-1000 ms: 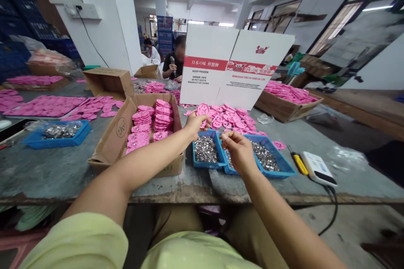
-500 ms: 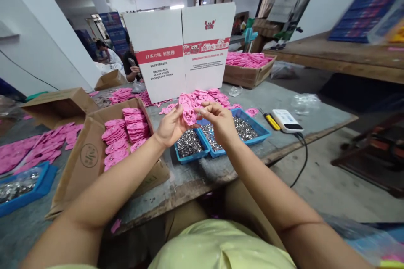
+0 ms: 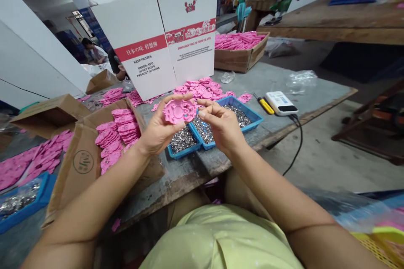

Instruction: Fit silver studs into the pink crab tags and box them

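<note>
A pink moulded plastic piece (image 3: 178, 112), scalloped at its edge with a round recess, is held up over the table's middle. My left hand (image 3: 159, 128) grips it between thumb and fingers from the left. Close to the piece's right end, my right hand (image 3: 222, 125) is closed in a pinch; whatever lies between its fingertips is too small to make out. Below the hands stand blue trays (image 3: 202, 146) full of small shiny metal parts. Behind them lies a heap of similar pink pieces (image 3: 202, 88).
A cardboard box (image 3: 78, 164) with stacked pink pieces stands left. A white printed carton (image 3: 151, 21) rises behind the heap. On the right lie a yellow-handled tool (image 3: 265, 106) and a white device (image 3: 281, 103) with a black cable. Another person (image 3: 118, 67) is partly hidden behind the carton.
The pink piece has turned from upright to lying sideways in my left hand, its recessed face now showing. My right hand stays pinched near its end. The view has tilted down slightly.
</note>
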The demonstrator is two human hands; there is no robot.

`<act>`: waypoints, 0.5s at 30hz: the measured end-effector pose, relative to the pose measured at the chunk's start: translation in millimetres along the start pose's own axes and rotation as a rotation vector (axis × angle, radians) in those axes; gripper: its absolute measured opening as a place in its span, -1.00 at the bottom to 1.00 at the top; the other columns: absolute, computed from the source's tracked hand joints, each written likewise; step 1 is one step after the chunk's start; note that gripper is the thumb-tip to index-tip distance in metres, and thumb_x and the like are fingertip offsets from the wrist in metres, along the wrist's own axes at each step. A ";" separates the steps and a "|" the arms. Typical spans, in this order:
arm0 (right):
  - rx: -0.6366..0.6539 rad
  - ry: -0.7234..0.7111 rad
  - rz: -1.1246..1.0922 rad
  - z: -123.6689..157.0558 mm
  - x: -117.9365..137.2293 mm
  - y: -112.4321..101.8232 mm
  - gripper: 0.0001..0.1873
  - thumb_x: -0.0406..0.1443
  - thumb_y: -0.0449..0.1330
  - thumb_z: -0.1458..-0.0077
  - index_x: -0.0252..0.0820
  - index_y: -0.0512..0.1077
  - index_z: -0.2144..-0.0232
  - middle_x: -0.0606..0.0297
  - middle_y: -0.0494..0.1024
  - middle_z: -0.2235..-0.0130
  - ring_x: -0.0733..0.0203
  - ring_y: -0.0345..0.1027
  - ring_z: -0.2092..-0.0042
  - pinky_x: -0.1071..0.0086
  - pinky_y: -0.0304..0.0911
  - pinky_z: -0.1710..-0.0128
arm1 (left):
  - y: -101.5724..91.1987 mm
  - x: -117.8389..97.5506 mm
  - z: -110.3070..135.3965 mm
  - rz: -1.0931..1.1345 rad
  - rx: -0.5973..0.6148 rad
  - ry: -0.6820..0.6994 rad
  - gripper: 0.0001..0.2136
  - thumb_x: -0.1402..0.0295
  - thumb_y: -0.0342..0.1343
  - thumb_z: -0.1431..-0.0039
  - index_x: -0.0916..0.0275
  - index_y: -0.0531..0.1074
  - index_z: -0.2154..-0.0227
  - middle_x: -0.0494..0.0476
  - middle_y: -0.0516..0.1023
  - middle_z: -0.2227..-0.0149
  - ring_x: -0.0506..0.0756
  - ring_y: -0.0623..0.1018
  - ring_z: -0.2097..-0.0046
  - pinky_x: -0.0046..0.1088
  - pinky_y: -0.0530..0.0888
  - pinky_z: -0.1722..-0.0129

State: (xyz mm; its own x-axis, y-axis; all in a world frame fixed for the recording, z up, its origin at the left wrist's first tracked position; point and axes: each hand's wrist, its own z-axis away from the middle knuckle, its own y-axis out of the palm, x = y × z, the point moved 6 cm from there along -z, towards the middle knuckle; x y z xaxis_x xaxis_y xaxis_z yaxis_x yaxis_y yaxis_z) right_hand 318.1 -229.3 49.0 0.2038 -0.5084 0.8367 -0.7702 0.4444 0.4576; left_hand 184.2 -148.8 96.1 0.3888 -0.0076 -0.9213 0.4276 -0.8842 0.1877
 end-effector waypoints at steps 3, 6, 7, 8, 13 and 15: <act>0.017 0.004 -0.014 14.0 14.4 -4.2 -0.69 -0.10 0.55 0.17 -0.05 0.53 0.62 0.22 0.60 0.18 -0.13 0.31 -0.26 -0.10 0.16 -0.29 | 20.0 -0.7 9.7 -0.008 0.004 0.001 -0.55 0.51 0.45 -0.05 0.02 0.54 0.01 0.06 0.52 -0.28 0.26 0.38 -0.41 0.04 0.28 -0.45; 0.041 0.026 -0.029 29.5 20.4 -4.6 -0.68 -0.10 0.55 0.15 -0.07 0.53 0.61 0.21 0.60 0.11 -0.11 0.31 -0.25 -0.07 0.18 -0.29 | 35.7 6.0 23.5 0.031 -0.040 -0.005 -0.56 0.48 0.44 -0.08 0.00 0.51 0.00 0.06 0.49 -0.32 0.27 0.38 -0.42 0.04 0.36 -0.40; 0.044 0.037 -0.033 34.4 20.2 -5.1 -0.68 -0.10 0.55 0.16 -0.07 0.52 0.62 0.21 0.59 0.10 -0.11 0.31 -0.25 -0.05 0.17 -0.30 | 40.1 9.9 28.4 0.050 -0.061 -0.001 -0.56 0.47 0.44 -0.09 0.00 0.50 -0.01 0.07 0.48 -0.32 0.27 0.39 -0.40 0.03 0.39 -0.38; 0.043 0.049 -0.035 39.1 19.3 -6.2 -0.67 -0.11 0.56 0.16 -0.08 0.52 0.62 0.21 0.58 0.10 -0.10 0.32 -0.24 -0.04 0.17 -0.31 | 44.1 14.8 33.2 0.069 -0.084 0.005 -0.56 0.45 0.44 -0.09 0.01 0.49 0.00 0.08 0.48 -0.33 0.27 0.41 -0.39 0.01 0.43 -0.35; 0.037 0.078 -0.009 56.0 14.5 -16.4 -0.66 -0.11 0.55 0.14 -0.10 0.50 0.63 0.20 0.57 0.11 -0.07 0.37 -0.16 0.01 0.20 -0.28 | 59.1 42.7 52.2 0.163 -0.183 0.050 -0.52 0.44 0.45 -0.08 0.01 0.43 -0.01 0.14 0.44 -0.37 0.23 0.46 -0.35 -0.13 0.54 -0.24; 0.043 0.077 0.013 60.4 14.8 -20.2 -0.65 -0.11 0.55 0.14 -0.10 0.49 0.64 0.20 0.57 0.13 -0.05 0.38 -0.13 0.03 0.22 -0.26 | 62.9 50.4 57.2 0.188 -0.200 0.067 -0.53 0.46 0.44 -0.09 0.00 0.43 -0.01 0.12 0.44 -0.37 0.19 0.47 -0.34 -0.19 0.54 -0.22</act>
State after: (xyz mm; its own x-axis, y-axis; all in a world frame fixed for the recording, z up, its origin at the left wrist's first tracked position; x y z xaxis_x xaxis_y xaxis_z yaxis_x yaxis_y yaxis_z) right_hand 300.2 -290.3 34.0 0.2383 -0.4440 0.8637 -0.7977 0.4177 0.4349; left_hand 184.0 -231.5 42.0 0.5268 -0.1262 -0.8406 0.4927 -0.7605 0.4230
